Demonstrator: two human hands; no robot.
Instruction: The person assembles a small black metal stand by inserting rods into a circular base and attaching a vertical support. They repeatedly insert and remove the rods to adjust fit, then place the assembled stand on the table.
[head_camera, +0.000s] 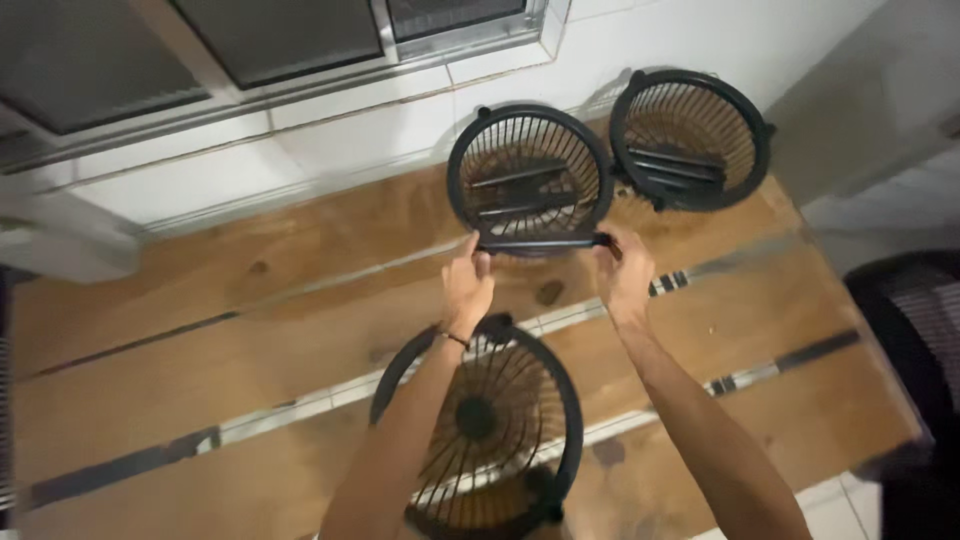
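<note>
Wooden tabletop (250, 330) fills the frame; at upper centre, left hand (466, 288) and right hand (624, 276) pinch the base bar of a black fan (530, 180), between two other fans (690, 140) (490, 430).

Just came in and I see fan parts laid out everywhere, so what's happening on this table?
A person is holding a round black fan grille by its bottom bar, left hand at one end and right hand at the other, each in a closed grip. A second black grille lies beside it near the wall. A third grille lies closer, under the left forearm. All sit on a slatted wooden table.
</note>
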